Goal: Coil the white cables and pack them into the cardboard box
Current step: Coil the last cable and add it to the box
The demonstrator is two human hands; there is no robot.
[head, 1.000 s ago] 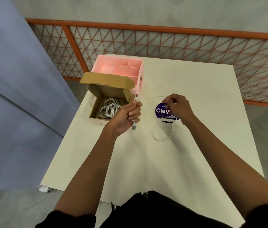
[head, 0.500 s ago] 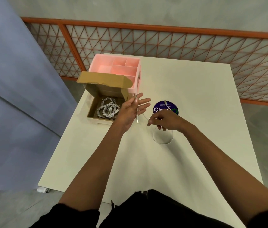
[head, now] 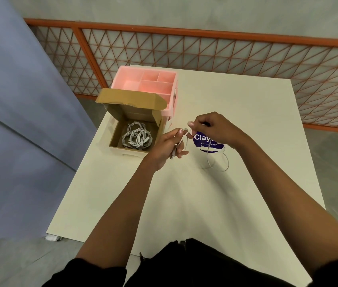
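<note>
White cable (head: 207,160) runs between both hands above the bench (head: 236,193): the left hand (head: 169,147) is curled closed around one end, the plug hanging below its fingers, while the right hand (head: 213,128) pinches the strand with thumb and forefinger. The slack drops in a loop onto the bench, crossing a purple round sticker (head: 205,139). Just left of the left hand sits the open cardboard box (head: 120,129), coiled white cables (head: 137,137) lying inside. Behind it, touching, stands a pink organiser tray (head: 143,79).
</note>
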